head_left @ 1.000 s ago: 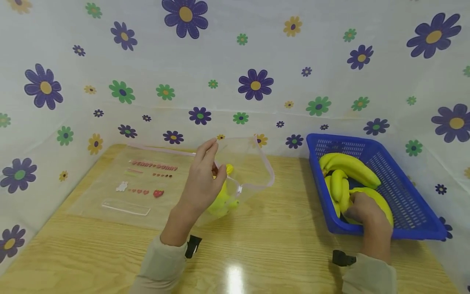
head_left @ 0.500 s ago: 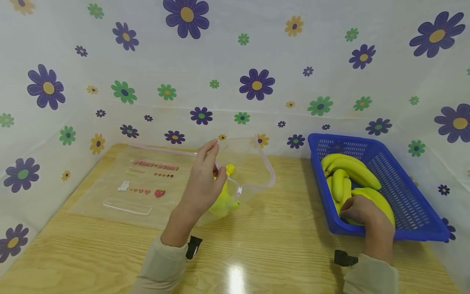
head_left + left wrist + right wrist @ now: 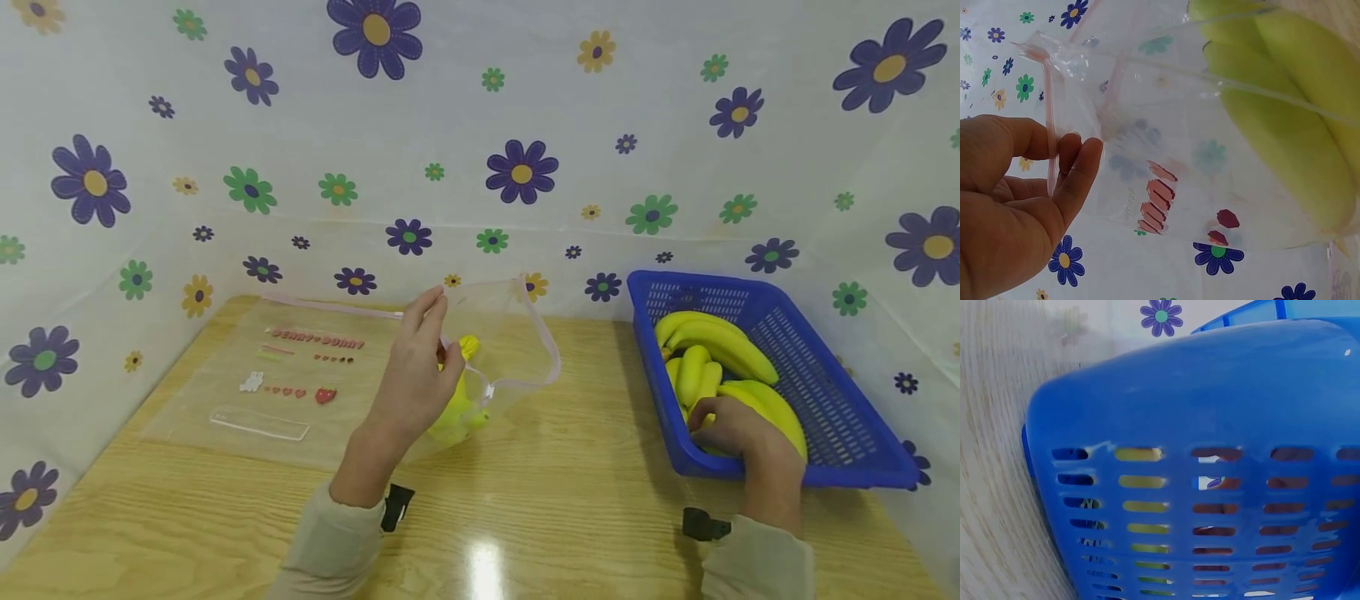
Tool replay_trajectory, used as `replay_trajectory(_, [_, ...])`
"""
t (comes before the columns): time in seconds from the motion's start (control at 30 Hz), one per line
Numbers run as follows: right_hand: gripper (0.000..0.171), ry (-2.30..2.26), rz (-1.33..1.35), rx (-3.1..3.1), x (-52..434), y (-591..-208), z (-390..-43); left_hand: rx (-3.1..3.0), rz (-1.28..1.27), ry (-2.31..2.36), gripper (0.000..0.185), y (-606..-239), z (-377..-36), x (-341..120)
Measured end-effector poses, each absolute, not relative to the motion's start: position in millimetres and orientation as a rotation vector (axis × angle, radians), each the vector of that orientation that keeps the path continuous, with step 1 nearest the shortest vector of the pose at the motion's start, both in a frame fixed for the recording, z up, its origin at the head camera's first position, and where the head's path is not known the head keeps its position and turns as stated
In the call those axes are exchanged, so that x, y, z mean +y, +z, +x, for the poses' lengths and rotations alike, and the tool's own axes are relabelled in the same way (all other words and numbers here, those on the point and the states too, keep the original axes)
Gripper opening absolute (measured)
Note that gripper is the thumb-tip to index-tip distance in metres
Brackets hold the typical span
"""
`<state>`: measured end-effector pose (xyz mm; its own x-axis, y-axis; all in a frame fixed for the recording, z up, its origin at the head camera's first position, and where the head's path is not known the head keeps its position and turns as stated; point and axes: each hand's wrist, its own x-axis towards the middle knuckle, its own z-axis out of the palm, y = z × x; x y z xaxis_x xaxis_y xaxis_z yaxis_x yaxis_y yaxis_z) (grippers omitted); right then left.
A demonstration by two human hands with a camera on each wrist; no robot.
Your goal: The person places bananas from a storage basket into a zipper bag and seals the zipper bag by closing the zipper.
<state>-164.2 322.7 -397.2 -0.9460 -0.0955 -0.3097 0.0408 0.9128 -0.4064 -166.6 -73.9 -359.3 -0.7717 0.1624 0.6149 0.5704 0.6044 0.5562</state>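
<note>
My left hand (image 3: 416, 375) pinches the pink-edged rim of a clear zip bag (image 3: 1079, 81) between thumb and fingers, and the bag's mouth gapes to the right in the head view. Yellow-green bananas (image 3: 1272, 112) lie inside the bag. My right hand (image 3: 742, 437) reaches into the near left corner of a blue basket (image 3: 847, 479), its fingers curled over small bananas (image 3: 693, 375). Its fingertips are hidden among the fruit. Through the basket slots, the right wrist view shows bits of yellow fruit (image 3: 1141, 481) and of the hand.
More bananas (image 3: 720, 342) fill the basket's left side, with a big yellow fruit (image 3: 780, 417) beside my right hand. Clear plastic printed with red lettering (image 3: 318, 337) lies flat on the wooden table (image 3: 570, 483) at left. A flowered cloth (image 3: 450, 108) hangs behind.
My right hand has shifted slightly left within the basket, and the small bananas beside its fingers have turned a little. The left hand and bag have hardly moved.
</note>
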Motion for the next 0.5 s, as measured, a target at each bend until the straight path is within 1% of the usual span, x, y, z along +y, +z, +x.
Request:
replay_trajectory(0.07, [0.014,-0.594,-0.060,2.745,322.6,-397.7,-164.0,-2.312,-0.589,-1.049,0.055,-359.7,-166.4,-72.7])
replay_trajectory(0.17, [0.015,-0.607,-0.049,2.737,322.6,-397.7,-163.2,-2.310,-0.594,-1.046,0.054,-360.6,-166.6,-71.7])
replay_trajectory(0.37, [0.038,-0.644,0.072,2.733,323.6,-396.3,-163.4,-2.306,-0.596,-1.030,0.054,-361.0,-166.7,-71.7])
replay_trajectory(0.5, [0.047,-0.702,0.106,2.745,324.1,-396.7,-164.5,-2.311,-0.593,-1.005,0.055,-361.4,-166.8,-71.8])
